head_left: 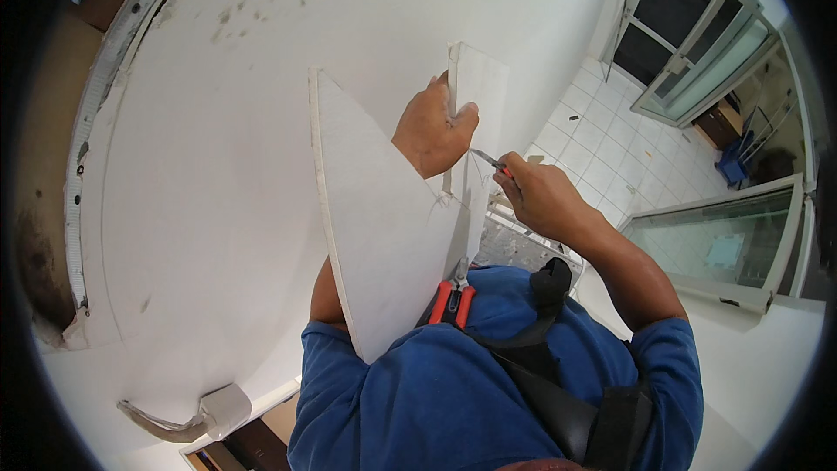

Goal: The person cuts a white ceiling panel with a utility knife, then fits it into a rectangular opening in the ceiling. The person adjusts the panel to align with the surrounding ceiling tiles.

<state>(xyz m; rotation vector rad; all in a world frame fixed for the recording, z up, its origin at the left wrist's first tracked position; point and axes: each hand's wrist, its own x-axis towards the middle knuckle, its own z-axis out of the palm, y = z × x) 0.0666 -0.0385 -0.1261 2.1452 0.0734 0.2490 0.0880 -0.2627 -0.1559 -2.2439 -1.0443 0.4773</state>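
A white plasterboard panel (379,218) with a notch in its upper edge stands in front of my chest. My left forearm passes behind it. My left hand (434,129) comes through the notch and grips the edge of the panel's upright strip, thumb on the near side, other fingers mostly hidden. In my right hand (542,196) is a utility knife (489,160) with a red part on its handle. Its blade tip is at the strip's face, just below my left thumb. Red-handled snips (452,302) sit against my chest beside the black strap (536,375).
A white wall (218,139) fills the left, with a ragged-edged opening (83,166) at far left. A bent grey piece (166,423) sticks out at lower left. On the right are white floor tiles (571,135), a glass door (697,52) and a framed glass pane (715,240).
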